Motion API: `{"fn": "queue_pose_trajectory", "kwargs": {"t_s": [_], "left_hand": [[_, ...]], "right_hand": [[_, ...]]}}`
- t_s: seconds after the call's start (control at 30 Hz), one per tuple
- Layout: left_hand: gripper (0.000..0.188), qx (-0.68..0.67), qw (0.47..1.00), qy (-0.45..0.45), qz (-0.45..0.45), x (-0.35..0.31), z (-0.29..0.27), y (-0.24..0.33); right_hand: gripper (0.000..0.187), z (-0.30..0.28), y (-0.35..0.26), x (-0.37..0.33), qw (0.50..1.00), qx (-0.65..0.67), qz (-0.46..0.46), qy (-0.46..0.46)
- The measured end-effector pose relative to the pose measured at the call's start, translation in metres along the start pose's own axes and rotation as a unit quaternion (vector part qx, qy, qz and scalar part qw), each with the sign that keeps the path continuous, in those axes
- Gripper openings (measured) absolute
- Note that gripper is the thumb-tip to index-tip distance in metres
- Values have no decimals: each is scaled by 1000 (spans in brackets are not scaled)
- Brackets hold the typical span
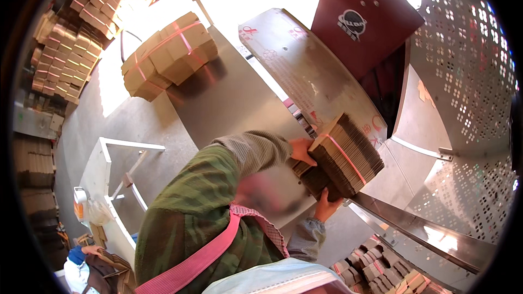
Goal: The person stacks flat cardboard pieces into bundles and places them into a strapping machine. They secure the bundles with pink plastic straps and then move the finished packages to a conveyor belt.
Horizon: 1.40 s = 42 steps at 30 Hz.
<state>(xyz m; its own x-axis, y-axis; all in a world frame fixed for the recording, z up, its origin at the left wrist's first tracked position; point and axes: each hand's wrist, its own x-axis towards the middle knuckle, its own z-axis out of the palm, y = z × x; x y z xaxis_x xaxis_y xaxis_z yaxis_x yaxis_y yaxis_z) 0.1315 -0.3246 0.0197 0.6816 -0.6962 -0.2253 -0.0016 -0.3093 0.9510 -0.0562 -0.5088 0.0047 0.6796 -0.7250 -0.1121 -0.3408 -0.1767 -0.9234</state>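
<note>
A strapped bundle of flattened cardboard (351, 155) rests at the near right end of the metal machine bed (305, 65), its many thin edges showing. One pink strap runs across the bundle. My left hand (302, 151) holds its left side, thumb lying along the cardboard. My right hand (327, 205) grips the lower near corner, with some fingers hidden beneath or behind it. Grey checked sleeve covers reach to both wrists.
A dark red machine panel (365, 22) rises behind the bed. Perforated metal guards (463, 76) stand on the right, above a metal rail (419, 228). A larger strapped cardboard bundle (169, 57) lies at the far left. Near a white frame (109, 185), another person (90, 267) handles cardboard.
</note>
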Motion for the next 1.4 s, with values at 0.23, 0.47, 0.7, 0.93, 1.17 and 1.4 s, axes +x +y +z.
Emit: {"fn": "queue_pose_trajectory", "kwargs": {"t_s": [0.23, 0.47, 0.7, 0.93, 1.17, 1.4], "left_hand": [[68, -125, 982, 143, -3, -118, -34, -53], [34, -486, 784, 336, -190, -242, -85, -129], [23, -198, 907, 371, -15, -388, -191, 3], [49, 141, 729, 669, -1, -361, -275, 19], [61, -172, 831, 522, -87, -362, -262, -54], [56, -270, 757, 592, -53, -384, -205, -75]], "right_hand": [[77, 51, -81, -72, 989, -126, -49, -59], [75, 237, -186, -119, 846, -242, -411, -237], [64, 309, -206, -131, 821, -188, -420, -338], [46, 342, -248, -135, 831, -224, -393, -324], [43, 417, -302, -227, 721, -275, -558, -305], [63, 400, -308, -251, 615, -308, -596, -415]]}}
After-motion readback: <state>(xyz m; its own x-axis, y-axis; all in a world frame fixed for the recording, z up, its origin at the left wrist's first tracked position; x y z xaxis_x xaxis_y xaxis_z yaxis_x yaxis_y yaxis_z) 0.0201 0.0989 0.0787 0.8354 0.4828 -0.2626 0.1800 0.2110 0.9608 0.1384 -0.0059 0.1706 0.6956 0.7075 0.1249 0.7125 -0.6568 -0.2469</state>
